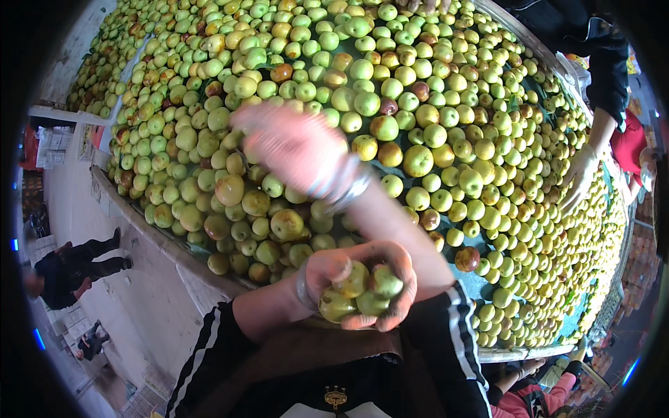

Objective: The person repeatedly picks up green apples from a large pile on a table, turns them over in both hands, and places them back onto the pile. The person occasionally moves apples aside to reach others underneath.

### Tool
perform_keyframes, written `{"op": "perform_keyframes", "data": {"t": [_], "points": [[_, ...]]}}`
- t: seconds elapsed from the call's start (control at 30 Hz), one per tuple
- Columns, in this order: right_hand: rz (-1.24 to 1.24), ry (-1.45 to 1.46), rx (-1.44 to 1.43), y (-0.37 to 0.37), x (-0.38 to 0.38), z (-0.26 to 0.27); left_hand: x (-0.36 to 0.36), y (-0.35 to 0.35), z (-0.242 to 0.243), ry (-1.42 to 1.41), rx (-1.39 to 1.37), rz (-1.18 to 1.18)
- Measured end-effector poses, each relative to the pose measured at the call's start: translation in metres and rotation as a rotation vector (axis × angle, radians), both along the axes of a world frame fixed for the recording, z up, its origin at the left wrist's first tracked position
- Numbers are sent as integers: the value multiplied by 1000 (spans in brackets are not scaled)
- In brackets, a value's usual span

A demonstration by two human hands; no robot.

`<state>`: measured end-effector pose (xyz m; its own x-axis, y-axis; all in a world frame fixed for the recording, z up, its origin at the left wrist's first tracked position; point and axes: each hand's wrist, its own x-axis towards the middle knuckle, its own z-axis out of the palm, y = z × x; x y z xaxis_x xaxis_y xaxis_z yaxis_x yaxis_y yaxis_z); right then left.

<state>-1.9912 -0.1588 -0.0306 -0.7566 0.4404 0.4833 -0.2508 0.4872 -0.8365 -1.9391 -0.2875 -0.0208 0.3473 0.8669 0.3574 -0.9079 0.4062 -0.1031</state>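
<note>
Cupped close to my body, my left hand (328, 265) holds several green jujubes (351, 279), its fingers curled around them. My right hand (292, 143) is stretched forward and to the left across the left forearm's line, over the heap of jujubes (418, 161). It is motion-blurred, with bracelets (347, 183) on the wrist, so whether its fingers hold a fruit cannot be made out. The heaped fruit is mostly yellow-green; some pieces have red-brown patches.
A raised rim (172, 237) bounds the sorting table. Another person's hand (580, 175) rests over the fruit at right, and other fingers (426, 5) show at the top edge. A person in pink (556, 389) is at lower right. Someone stands on the floor (151, 277) at left.
</note>
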Motion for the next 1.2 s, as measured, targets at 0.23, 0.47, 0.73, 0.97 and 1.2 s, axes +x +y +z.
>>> {"op": "perform_keyframes", "data": {"t": [0.23,0.47,0.73,0.97,1.2], "points": [[-400,-1237,568,104,56,-2,-12,5,-11,-244,-282,74],[-400,-840,63,83,74,9,-37,16,-12,-104,-575,319],[-333,-416,-135,12,144,60,-45,25,-14,132,-392,481],[-664,-727,721,77,162,-2,-50,20,-22,31,-416,398],[-678,-1015,632,11,213,-27,-67,16,-21,41,-370,452]]}}
